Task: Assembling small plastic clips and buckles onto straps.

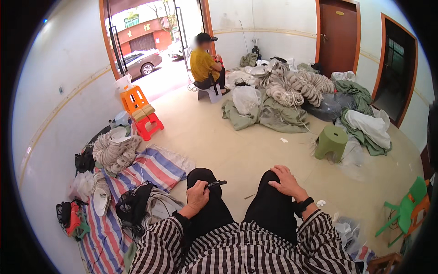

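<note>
My left hand [198, 196] rests on my left thigh, its fingers closed round a slim black tool [217, 183]. The tool points to the right across the knee; its exact kind does not show. On my right knee lies my right hand [287, 183], fingers stretched out, holding nothing. A dark band circles that wrist. Left of my legs, a black bundle with cords [133, 208] lies on a striped red, white and blue sheet [153, 166]. Beside it are grey-white cloth pieces [159, 208] and a long stack of pale shaped pieces [112, 153].
A green stool [331, 142] stands ahead on the right. Farther off are rope-tied bundles [285, 93] on green sacks [283, 118]. Someone in a yellow top [204, 66] sits near the open doorway. Orange and red stools [148, 125] stand at left, a green chair [410, 201] at right.
</note>
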Available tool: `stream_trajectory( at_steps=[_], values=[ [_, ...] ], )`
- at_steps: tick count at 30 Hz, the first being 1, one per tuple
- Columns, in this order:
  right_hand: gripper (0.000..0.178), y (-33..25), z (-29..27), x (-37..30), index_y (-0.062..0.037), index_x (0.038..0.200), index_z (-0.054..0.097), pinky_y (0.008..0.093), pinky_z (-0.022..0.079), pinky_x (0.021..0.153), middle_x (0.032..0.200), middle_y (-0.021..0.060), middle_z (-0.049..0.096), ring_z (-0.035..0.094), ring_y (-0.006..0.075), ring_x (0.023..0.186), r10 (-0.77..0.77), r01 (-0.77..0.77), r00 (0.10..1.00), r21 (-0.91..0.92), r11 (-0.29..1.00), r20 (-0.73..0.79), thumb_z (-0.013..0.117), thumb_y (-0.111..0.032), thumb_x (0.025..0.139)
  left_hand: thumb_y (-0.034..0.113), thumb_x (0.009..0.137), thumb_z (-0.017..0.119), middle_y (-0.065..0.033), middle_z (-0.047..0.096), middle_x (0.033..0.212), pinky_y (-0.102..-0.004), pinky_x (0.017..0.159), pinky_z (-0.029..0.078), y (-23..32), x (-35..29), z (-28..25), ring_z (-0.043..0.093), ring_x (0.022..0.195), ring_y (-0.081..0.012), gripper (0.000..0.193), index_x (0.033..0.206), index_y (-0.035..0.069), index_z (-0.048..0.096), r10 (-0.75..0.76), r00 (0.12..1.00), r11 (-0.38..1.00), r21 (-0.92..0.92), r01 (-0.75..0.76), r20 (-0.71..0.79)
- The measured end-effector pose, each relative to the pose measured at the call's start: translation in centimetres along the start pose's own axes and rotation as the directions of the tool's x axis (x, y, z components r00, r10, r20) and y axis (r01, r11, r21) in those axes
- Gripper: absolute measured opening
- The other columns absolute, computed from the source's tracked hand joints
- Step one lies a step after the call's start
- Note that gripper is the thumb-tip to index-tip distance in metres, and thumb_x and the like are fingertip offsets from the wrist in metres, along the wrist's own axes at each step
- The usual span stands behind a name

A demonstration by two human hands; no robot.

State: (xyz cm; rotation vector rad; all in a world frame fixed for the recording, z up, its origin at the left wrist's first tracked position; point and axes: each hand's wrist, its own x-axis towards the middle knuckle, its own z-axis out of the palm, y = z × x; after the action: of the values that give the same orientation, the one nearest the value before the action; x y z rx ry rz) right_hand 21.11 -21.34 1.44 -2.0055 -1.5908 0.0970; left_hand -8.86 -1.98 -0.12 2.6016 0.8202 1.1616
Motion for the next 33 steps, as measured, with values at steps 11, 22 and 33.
stream_trajectory(
  at_steps=[11, 22, 33],
  values=[
    [0.060, -2.7, 0.9, -2.6, -0.0102, 0.127, 0.035, 0.0542, 0.032, 0.094, 0.135, 0.0137, 0.025, 0.020, 0.0384, 0.125, 0.112, -0.116, 0.993, -0.239, 0.964, -0.032, 0.059, -0.034, 0.078, 0.011, 0.071, 0.055, -0.0094, 0.052, 0.076, -0.0406, 0.059, 0.045, 0.6, 0.0, 0.5, 0.056, 0.067, -0.0304, 0.012, 0.083, 0.009, 0.053, -0.023, 0.996, 0.995, 0.097, 0.015, 0.084],
    [0.069, -3.5, 0.7, -3.6, -0.0128, 0.133, 0.028, 0.0549, 0.032, 0.095, 0.141, 0.0133, 0.017, 0.017, 0.0417, 0.127, 0.151, -0.138, 0.988, -0.263, 0.955, 0.033, 0.059, -0.038, 0.077, 0.012, 0.072, 0.056, -0.0096, 0.052, 0.079, -0.0406, 0.059, 0.045, 0.3, -0.1, 0.3, 0.056, 0.070, -0.0300, 0.013, 0.084, 0.009, 0.051, -0.017, 0.996, 0.989, 0.145, 0.003, 0.093],
    [0.072, -3.7, 0.6, -2.8, -0.0133, 0.133, 0.027, 0.0537, 0.030, 0.097, 0.141, 0.0142, 0.015, 0.015, 0.0427, 0.127, 0.166, -0.139, 0.983, -0.261, 0.955, 0.084, 0.061, -0.038, 0.074, 0.013, 0.073, 0.054, -0.0101, 0.050, 0.078, -0.0413, 0.058, 0.045, 0.0, -0.2, 0.5, 0.056, 0.069, -0.0304, 0.011, 0.082, 0.009, 0.049, -0.018, 0.997, 0.991, 0.134, 0.008, 0.072]
  ],
)
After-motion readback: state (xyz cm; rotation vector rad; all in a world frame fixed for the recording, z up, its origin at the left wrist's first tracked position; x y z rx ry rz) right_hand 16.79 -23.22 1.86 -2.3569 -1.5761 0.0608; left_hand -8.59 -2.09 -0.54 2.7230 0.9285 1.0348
